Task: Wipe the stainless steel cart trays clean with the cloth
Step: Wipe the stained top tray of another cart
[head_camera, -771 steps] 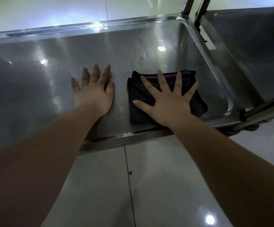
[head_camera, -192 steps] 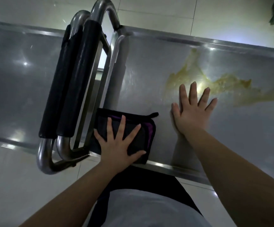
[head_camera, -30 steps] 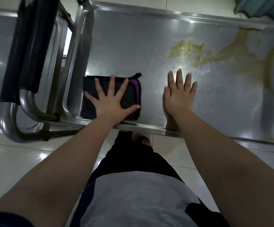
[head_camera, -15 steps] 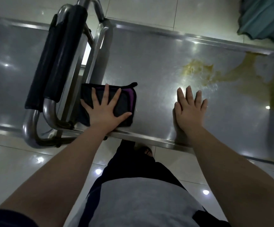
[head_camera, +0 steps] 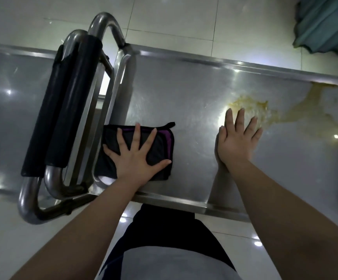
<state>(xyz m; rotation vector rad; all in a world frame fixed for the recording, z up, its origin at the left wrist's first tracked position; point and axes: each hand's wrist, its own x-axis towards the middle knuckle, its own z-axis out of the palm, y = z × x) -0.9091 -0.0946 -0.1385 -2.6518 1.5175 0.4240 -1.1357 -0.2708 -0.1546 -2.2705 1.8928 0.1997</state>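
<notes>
Head view, 9 o'clock: two steel cart handles (head_camera: 67, 110) with black foam grips. Beside them, left hand (head_camera: 135, 156) spread flat, fingers straight, pressing folded black-and-purple cloth (head_camera: 161, 145) into near left corner of tray (head_camera: 174, 93). Toward 3 o'clock, right hand (head_camera: 237, 142) flat on bare steel, fingertips at edge of yellow stain (head_camera: 253, 106).

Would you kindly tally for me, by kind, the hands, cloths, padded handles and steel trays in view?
hands: 2, the left hand and the right hand
cloth: 1
padded handles: 2
steel trays: 2
total: 7
</notes>
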